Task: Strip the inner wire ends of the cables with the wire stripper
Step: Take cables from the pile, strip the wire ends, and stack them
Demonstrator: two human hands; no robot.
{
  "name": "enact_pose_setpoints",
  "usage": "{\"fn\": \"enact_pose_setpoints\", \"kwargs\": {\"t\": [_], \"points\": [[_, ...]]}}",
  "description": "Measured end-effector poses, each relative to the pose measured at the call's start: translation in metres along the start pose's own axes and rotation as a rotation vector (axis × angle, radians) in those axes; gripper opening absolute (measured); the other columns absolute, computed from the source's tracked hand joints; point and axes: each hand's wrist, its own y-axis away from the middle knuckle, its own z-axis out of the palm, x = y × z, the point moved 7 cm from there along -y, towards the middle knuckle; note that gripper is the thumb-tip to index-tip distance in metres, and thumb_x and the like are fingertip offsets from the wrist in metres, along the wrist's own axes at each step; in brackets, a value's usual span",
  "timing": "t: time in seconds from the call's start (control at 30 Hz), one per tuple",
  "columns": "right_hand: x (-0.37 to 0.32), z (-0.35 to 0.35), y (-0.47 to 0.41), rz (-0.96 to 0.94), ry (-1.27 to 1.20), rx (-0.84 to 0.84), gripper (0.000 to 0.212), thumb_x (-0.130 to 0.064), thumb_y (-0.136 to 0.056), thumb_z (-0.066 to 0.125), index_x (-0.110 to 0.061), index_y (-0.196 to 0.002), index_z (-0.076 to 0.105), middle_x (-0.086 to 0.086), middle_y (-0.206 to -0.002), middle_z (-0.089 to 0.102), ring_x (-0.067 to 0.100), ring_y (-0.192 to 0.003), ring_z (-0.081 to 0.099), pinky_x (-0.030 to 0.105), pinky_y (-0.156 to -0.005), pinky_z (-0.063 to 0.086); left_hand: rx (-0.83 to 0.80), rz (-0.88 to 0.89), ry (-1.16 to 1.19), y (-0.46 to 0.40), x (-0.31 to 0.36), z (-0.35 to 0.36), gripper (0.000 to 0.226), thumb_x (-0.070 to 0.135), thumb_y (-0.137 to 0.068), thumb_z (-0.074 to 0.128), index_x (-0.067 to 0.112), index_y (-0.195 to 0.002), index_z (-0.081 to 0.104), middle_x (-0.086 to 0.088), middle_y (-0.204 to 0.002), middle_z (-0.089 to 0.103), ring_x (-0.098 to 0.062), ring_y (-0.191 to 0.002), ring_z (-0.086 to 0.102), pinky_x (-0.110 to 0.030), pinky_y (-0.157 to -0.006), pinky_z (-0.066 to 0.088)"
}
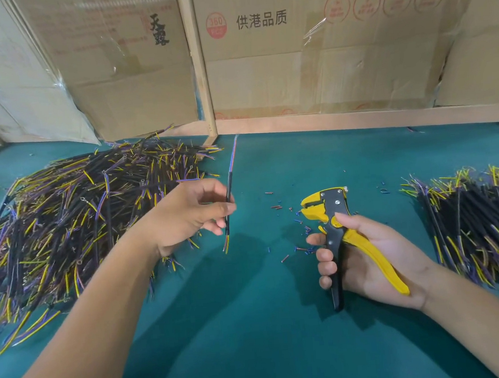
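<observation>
Presently a single cable point(228, 196) is pinched upright between thumb and fingertips of the left hand point(191, 213), gripped on its black jacket so that the coloured inner wires hang free below the grip and a longer pair points up and away above it. The bare lower ends are thereby left exposed for the tool.

The wire stripper point(331, 212) is held in the right hand point(374, 257); fingers are curled round the black handle, the yellow handle lies across the palm, and the thumb rests near the pivot. The handles are spread, so the jaws are judged unsqueezed, facing left toward the cable. Tool head and wire ends are apart; no wire is seated yet.

Outboard of the left grip lies a large heap of cables point(76, 218) on the green desk point(251, 321), probably the unworked stock. Outboard of the right grip lies a neater stack of cables point(475, 223), probably finished pieces. Insulation scraps point(298, 232) are scattered between the two grips, beside the tool head.
</observation>
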Motion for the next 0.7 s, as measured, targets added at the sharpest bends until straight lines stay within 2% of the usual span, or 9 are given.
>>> {"fn": "enact_pose_setpoints", "kwargs": {"t": [0.13,0.3,0.4,0.47,0.57,0.7], "points": [[0.000,0.001,0.000,0.011,-0.005,-0.004,0.052,-0.043,-0.084,0.072,0.002,-0.110,0.067,0.013,-0.083,0.050,0.028,-0.069,0.049,0.044,-0.071,0.049,-0.008,0.030,0.003,-0.003,0.002,0.006,0.005,0.002,-0.093,0.065,0.005,-0.091,0.062,0.000,-0.069,0.064,-0.016,-0.058,0.059,-0.026,-0.056,0.055],[0.000,0.002,-0.001,0.014,-0.002,-0.021,0.051,-0.043,-0.085,0.071,0.002,-0.109,0.067,0.013,-0.083,0.050,0.028,-0.070,0.049,0.043,-0.071,0.049,-0.015,0.081,0.022,-0.005,0.004,0.031,0.015,0.004,-0.097,0.060,0.010,-0.083,0.056,-0.004,-0.071,0.064,-0.018,-0.058,0.057,-0.026,-0.056,0.051],[-0.001,0.003,-0.002,0.014,0.004,-0.014,0.051,-0.043,-0.084,0.071,0.001,-0.108,0.067,0.013,-0.082,0.049,0.028,-0.069,0.049,0.043,-0.070,0.050,-0.065,0.083,0.160,-0.005,0.003,0.058,0.021,0.019,-0.100,0.057,0.011,-0.082,0.051,-0.007,-0.071,0.060,-0.022,-0.059,0.055,-0.031,-0.061,0.050],[0.000,0.003,-0.001,0.014,0.005,-0.012,0.051,-0.043,-0.084,0.071,0.001,-0.108,0.067,0.013,-0.082,0.050,0.027,-0.069,0.049,0.043,-0.071,0.050,-0.056,0.090,0.263,-0.004,0.003,0.070,0.024,0.030,-0.099,0.058,0.011,-0.086,0.050,-0.005,-0.069,0.053,-0.021,-0.054,0.050,-0.030,-0.055,0.046],[-0.001,0.004,-0.001,0.011,0.007,-0.021,0.049,-0.043,-0.084,0.071,0.001,-0.106,0.067,0.013,-0.081,0.050,0.027,-0.070,0.049,0.043,-0.071,0.050,-0.083,0.101,0.331,-0.001,0.005,0.084,0.019,0.030,-0.102,0.054,0.012,-0.099,0.057,0.002,-0.067,0.042,-0.013,-0.047,0.037,-0.021,-0.043,0.033],[0.000,0.004,-0.002,0.016,0.009,-0.022,0.049,-0.043,-0.085,0.071,0.001,-0.106,0.068,0.013,-0.080,0.050,0.028,-0.069,0.049,0.043,-0.071,0.050,-0.081,0.121,0.379,0.001,0.010,0.088,0.023,0.027,-0.107,0.045,0.015,-0.099,0.064,0.004,-0.066,0.043,-0.011,-0.047,0.028,-0.018,-0.043,0.023]]}}
